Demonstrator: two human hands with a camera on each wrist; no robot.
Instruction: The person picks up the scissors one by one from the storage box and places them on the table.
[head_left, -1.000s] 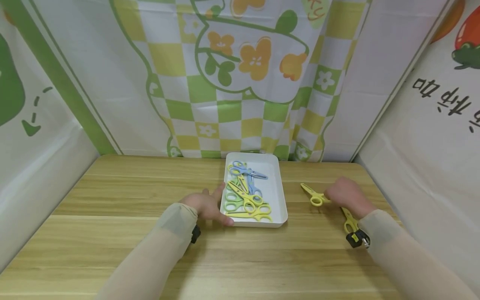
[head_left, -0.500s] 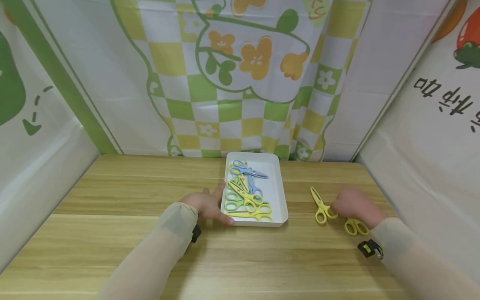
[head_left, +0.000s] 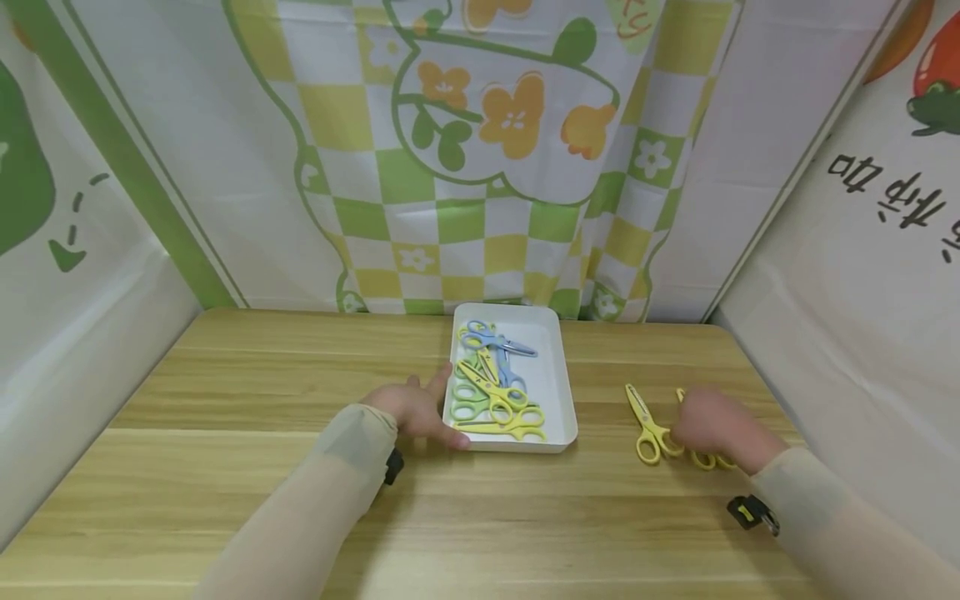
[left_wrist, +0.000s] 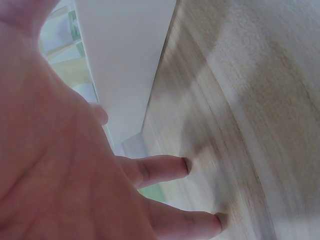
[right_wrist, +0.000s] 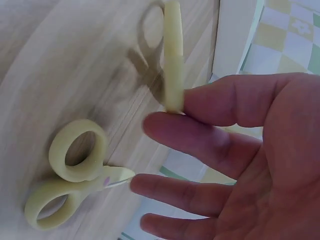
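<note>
In the head view, a white tray (head_left: 557, 379) holds several blue, green and yellow scissors (head_left: 491, 387). My left hand (head_left: 405, 412) rests against its left side, thumb at the near left corner and fingers straight; the left wrist view shows the tray's wall (left_wrist: 122, 60) beside the palm. On the right, my right hand (head_left: 720, 429) pinches a yellow pair of scissors (head_left: 643, 421) by the handle between thumb and index finger. The right wrist view shows this handle (right_wrist: 173, 55) edge-on, above its shadow. A second yellow pair (right_wrist: 77, 150) lies below the other fingers, partly hidden in the head view.
The wooden table (head_left: 225, 483) extends around the tray and both arms. A checked curtain (head_left: 480, 233) hangs behind its far edge, and a printed white wall sheet (head_left: 847, 308) stands along the right side.
My right hand has moved right and slightly nearer. The pinched yellow scissors went with it and turned, their tip now pointing more toward the far edge. The left hand and tray have stayed put.
</note>
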